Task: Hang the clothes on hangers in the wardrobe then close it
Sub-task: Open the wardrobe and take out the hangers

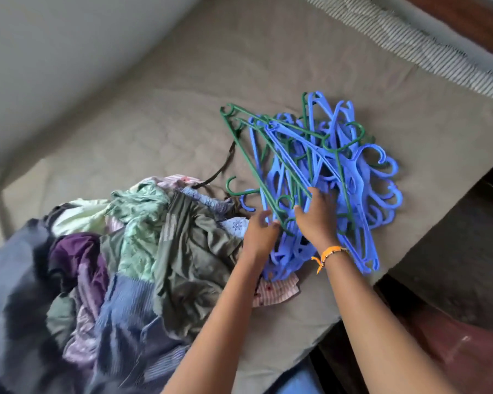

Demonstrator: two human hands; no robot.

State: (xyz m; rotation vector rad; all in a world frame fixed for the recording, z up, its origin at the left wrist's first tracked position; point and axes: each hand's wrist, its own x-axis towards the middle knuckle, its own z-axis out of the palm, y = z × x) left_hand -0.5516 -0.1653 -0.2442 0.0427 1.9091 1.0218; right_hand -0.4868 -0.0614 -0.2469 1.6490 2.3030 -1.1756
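both hands dig into the tangled hangers (319,172) at 3 o'clock of the clothes pile (131,251) on the bed (154,109): left hand (258,233) pinches a green one to free it, right hand (316,214) presses flat, grip loose.

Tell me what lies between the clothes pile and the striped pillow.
Head view: the tangle of blue and green hangers lies between the clothes pile and the striped pillow; the rest is bare bedsheet.

Tangled blue and green hangers (325,172) lie beside a crumpled clothes heap (143,251).
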